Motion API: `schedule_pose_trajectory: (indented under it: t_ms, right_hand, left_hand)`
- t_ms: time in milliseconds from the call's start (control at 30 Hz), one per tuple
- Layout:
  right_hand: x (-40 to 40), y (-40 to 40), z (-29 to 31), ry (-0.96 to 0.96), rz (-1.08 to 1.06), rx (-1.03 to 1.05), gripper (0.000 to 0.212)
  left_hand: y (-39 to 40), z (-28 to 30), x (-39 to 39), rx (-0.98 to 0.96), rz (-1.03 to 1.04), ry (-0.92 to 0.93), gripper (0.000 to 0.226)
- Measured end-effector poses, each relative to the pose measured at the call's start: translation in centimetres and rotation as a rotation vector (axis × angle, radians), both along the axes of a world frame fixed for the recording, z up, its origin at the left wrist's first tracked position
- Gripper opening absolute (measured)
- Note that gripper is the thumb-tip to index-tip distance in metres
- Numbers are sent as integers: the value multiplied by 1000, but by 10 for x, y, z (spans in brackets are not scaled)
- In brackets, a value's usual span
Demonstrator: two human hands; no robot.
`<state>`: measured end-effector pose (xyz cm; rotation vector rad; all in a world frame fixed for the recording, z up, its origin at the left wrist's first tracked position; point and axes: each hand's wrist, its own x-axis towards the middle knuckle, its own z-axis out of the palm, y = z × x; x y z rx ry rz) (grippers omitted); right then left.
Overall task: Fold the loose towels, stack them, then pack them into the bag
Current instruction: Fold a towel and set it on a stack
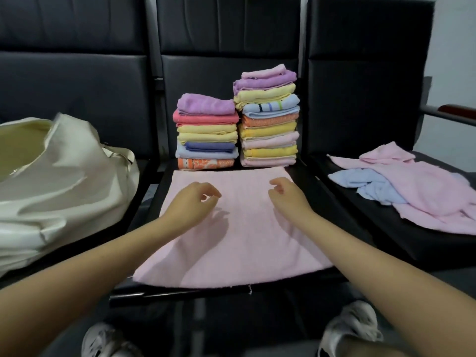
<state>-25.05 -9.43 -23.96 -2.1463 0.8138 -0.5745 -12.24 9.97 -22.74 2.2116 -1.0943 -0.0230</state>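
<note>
Dark padded seats in a row make the work surface, and on the middle seat (304,173) lies the pink towel (239,238), spread flat in front of you. It looks a little longer from you to the backrest than from side to side, with its far edge almost touching the two stacks of folded towels (237,124). Both your hands float just above its far half. Your left hand (192,202) is over the left part, your right hand (288,195) over the right part. The fingers of both are loosely curled and hold nothing.

For the next fold, I think, you must take two corners. The far corners are nearer to your hands, and each hand has its own corner on its own side, so neither arm needs to cross.

On the right seat more loose towels (401,186), pink and blue, are waiting in a heap. On the left seat the cream bag (59,176) lies with its mouth open.
</note>
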Motion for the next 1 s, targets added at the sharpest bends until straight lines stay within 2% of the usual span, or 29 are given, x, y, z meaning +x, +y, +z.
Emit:
schedule_pose_trajectory:
  t_ms: [100, 200, 267, 400, 467, 567, 700, 767, 867, 1000]
  right_hand:
    - [-39, 31, -8, 37, 161, -146, 25]
    - [-68, 50, -7, 119, 363, -285, 10]
    - [-82, 59, -4, 172, 502, -420, 6]
    - [-94, 71, -11, 256, 739, -726, 31]
    - [-93, 73, -17, 239, 760, -849, 30]
    - [-87, 75, -21, 197, 722, -852, 23]
    - [-77, 77, -16, 162, 580, -720, 17]
    - [-74, 78, -11, 180, 550, -678, 16]
    - [-68, 78, -12, 185, 575, -671, 18]
    - [-64, 74, -15, 246, 632, -701, 28]
  left_hand:
    - [37, -8, -43, 17, -215, -39, 7]
    - [59, -19, -59, 177, -397, -148, 33]
    - [65, -27, -57, 242, -460, -291, 41]
    - [72, -41, -48, 164, -518, -428, 22]
    - [73, -44, -48, 138, -538, -484, 20]
    - [72, -45, -49, 104, -553, -587, 20]
    - [65, -48, -53, 106, -490, -754, 33]
    - [61, -52, -55, 99, -453, -798, 28]
    - [56, -55, -53, 54, -429, -788, 15]
    - [54, -50, -46, 46, -353, -611, 27]
